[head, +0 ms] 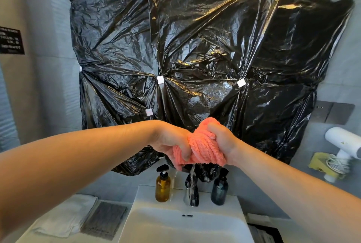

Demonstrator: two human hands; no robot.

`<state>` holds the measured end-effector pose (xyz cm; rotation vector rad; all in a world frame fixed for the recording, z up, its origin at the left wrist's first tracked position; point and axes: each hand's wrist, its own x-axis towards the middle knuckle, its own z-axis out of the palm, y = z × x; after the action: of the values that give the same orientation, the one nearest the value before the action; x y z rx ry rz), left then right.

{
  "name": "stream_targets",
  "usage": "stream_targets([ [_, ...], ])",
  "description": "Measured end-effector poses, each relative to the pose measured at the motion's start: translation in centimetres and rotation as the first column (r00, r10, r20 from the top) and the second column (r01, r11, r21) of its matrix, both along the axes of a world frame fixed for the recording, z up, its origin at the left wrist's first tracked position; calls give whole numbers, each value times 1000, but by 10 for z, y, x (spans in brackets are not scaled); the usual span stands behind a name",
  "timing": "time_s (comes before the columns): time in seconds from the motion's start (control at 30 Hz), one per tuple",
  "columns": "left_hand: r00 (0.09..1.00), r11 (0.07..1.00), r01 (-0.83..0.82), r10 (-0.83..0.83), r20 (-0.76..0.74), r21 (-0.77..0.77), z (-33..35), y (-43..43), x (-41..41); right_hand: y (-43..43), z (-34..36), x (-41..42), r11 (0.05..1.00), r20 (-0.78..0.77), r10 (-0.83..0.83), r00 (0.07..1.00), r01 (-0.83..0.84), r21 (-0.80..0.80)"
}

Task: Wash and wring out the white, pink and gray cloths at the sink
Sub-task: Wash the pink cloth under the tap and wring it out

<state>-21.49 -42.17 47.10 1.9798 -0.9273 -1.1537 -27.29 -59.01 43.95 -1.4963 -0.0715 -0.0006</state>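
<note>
Black plastic sheeting [195, 47] is taped over the wall behind a white sink [140, 199], with pale counter [29, 237] running off to either side. Above the basin, the pink cloth [203, 149] is held up between both hands, twisted into a tight rope. The left hand [172, 145] grips its near end with fingers curled round it, and the right hand [224, 143] clamps the far end the same way. A thin stream of water [192, 180] falls from the underside of the twist, in front of the faucet [192, 194], toward the basin.

An amber pump bottle [163, 188] and a dark pump bottle [219, 190] stand on the back edge of the sink, one on each side of the faucet. On the left part of the counter lies the white cloth [64, 217], folded flat, with the gray cloth [105, 219] just beside it toward the sink, its edge apparently overlapping the white one. A white hair dryer [343, 143] sits in a holder by the right wall.

The step in hand looks like wringing the pink cloth. With water running freely, the twist probably needs more turning before the cloth is set aside. Whether the white and gray cloths are already washed cannot be told; they look flat and neat.
</note>
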Motion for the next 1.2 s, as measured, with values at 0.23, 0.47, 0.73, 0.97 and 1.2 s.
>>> stream_targets([
  [0.23, 976, 999, -36, 41, 214, -30, -5, -3, -3, -3, 8, -2, 999, -81, 28, 996, -30, -25],
  [0.47, 995, 999, -24, 28, 101, -42, -8, -4, -3, -3, 0, -2, 999, -2, 14, 1000, -14, -35],
  [0.73, 998, 999, -49, 50, 44, -16, -9, -4, -4, -5, -5, 1, 998, -39, 25, 999, -27, -56],
  [0.97, 1000, 1000, -25, 25, 6, -17, -6, -2, -3, -3, -3, 2, 999, -49, 29, 998, -30, -26],
  [1.2, 1000, 999, -14, 14, -15, -31, -2, -1, -5, -5, -1, 4, 1000, -54, 21, 998, -22, -21],
])
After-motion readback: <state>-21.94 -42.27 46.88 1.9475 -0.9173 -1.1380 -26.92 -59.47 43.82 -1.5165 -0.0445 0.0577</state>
